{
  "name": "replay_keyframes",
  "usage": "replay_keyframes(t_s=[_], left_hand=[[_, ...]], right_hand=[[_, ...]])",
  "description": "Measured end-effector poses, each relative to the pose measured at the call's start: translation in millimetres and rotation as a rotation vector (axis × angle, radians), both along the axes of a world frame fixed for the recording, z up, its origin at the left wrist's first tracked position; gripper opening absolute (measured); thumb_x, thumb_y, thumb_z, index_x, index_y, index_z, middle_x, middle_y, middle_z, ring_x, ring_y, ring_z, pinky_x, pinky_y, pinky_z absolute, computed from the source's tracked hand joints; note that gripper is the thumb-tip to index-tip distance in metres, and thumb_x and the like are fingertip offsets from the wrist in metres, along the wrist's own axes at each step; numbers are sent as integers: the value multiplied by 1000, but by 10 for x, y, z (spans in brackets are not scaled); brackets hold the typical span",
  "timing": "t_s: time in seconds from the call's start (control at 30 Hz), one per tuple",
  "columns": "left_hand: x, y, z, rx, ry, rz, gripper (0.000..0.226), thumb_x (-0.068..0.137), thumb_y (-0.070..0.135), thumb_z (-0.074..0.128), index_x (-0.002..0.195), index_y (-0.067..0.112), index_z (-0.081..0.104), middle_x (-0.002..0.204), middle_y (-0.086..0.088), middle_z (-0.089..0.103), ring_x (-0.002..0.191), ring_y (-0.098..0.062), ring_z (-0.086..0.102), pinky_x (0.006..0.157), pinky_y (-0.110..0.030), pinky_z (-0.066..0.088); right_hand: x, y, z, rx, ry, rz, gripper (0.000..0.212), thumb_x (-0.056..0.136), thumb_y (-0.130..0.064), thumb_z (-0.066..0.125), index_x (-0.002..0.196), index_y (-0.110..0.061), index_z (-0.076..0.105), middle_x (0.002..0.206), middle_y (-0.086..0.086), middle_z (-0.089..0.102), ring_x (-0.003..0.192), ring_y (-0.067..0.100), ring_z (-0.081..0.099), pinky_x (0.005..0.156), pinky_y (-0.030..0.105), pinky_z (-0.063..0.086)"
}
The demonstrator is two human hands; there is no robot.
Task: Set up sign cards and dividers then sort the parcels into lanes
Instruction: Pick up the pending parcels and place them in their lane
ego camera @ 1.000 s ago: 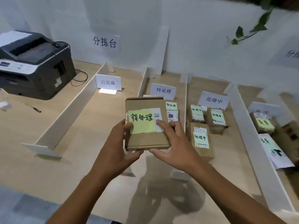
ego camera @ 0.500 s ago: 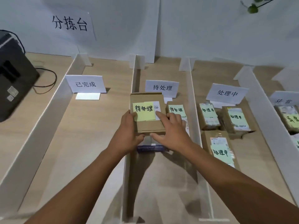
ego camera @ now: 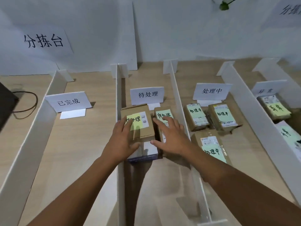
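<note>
**While both hands lie flat on it, the box sits in the waiting lane**

Since the cardboard box [ego camera: 145, 131] is inside the lane marked by the sign card [ego camera: 147, 94] reading 待处理, the coming move looks like a letting-go or a last nudge. It turns on how the box lies under the hands. Its long side runs away from the person, along the lane, just ahead of both wrists.

The left hand [ego camera: 120, 139] is the nearer one. Its fingers are spread and nearly straight across the yellow note [ego camera: 136, 123] on the lid, with the thumb at the near edge, and it clasps nothing that I can see. The right hand [ego camera: 172, 137] is likewise spread wide, fingers resting on the neighbouring parcel [ego camera: 163, 114] and thumb at the box's near right corner.

The box stands close against the white divider [ego camera: 119, 95] on its left. The neighbouring parcel fills the gap to the other divider [ego camera: 176, 101].

Under the box's near end shows a white packet [ego camera: 149, 150] with a dark lower edge. How far it reaches beneath is hidden, so I cannot tell whether the box rests level. The left fingers cover the note's first characters, and the right hand hides the near half of the neighbouring parcel.
</note>
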State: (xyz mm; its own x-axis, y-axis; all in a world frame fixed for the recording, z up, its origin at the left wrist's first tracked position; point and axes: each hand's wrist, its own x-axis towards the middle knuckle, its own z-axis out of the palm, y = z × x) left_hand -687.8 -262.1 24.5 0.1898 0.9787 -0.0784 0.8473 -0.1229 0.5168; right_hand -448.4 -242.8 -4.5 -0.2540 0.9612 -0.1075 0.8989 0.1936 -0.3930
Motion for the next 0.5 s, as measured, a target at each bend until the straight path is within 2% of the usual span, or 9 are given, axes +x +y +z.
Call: replay_keyframes(t_s=[0.13,0.23,0.33,0.4,0.5], left_hand=[[182,-333,707,106,-78,-199,103,79,55,81,161,22,27,168,-1,23,154,-21,21,124,-43,25],[489,-678,1106,174,-101,-372,114,73,68,79,162,27,22,171,3,14,158,-20,7,127,-49,16],[927,-1089,1368,270,-112,-547,125,63,87,69,163,33,14,172,8,2,158,-21,-9,128,-49,5],[1257,-1416,1493,309,-125,-639,127,61,93,61,162,40,7,170,15,-8,156,-15,-18,127,-47,-2],[1773,-1871,1649,340,-177,-731,127,60,96,57,161,42,2,169,19,-13,154,-9,-22,127,-49,-2]], right_hand=[[486,-541,742,126,-3,-20,90,84,-75,57,158,-45,15,164,-3,16,152,24,12,122,52,14],[832,-1221,1271,258,-4,-90,89,81,-80,49,158,-46,19,167,-7,19,155,18,7,124,55,5],[1195,-2020,1673,330,-64,-155,88,82,-83,43,158,-49,15,169,-13,12,157,15,1,123,59,0],[1482,-2590,1902,376,-118,-192,85,85,-81,43,159,-48,16,170,-13,9,157,14,-3,124,59,-6],[2009,-3417,2229,450,-140,-285,83,87,-78,47,158,-41,27,170,-10,13,158,16,-2,124,60,-3]])
